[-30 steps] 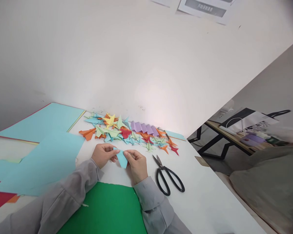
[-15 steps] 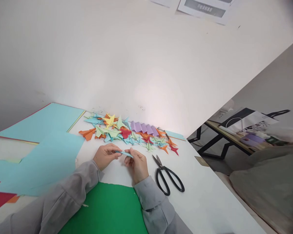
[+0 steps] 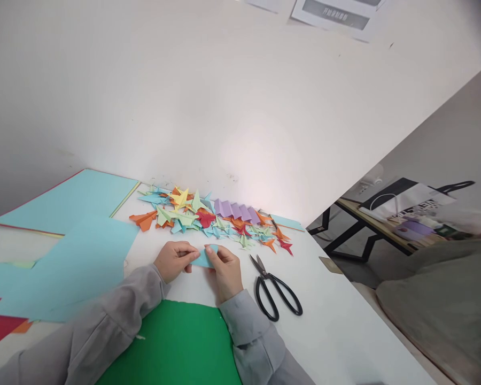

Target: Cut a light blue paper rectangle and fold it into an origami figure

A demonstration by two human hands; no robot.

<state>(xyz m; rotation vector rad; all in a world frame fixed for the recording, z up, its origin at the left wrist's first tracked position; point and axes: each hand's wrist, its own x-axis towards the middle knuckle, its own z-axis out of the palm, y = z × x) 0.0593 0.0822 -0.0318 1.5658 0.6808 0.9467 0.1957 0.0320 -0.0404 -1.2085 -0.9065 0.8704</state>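
Note:
A small piece of light blue paper (image 3: 202, 260) is held between my two hands, above the white table. My left hand (image 3: 173, 262) pinches its left end between thumb and fingers. On the other end, my right hand (image 3: 226, 271) presses its thumb against the paper's face, the other fingers behind it. Just beyond the hands lies a heap of folded paper shapes, among them a yellow one (image 3: 180, 199) and a red one (image 3: 206, 218). Black-handled scissors (image 3: 269, 284) rest on the table to the right of my right hand, blades slightly apart.
Light blue sheets (image 3: 92, 267) lie at left, with red paper (image 3: 2, 331) at their lower edge. A green sheet (image 3: 180, 347) lies below my forearms. Pleated purple paper (image 3: 236, 211) sits on the heap. At right are a wooden table (image 3: 355, 207) and a person's sleeve (image 3: 436, 289).
The blue paper has turned so that its flat face shows rather than its narrow edge. My right thumb now lies across it. The scissors and paper heap have not moved.

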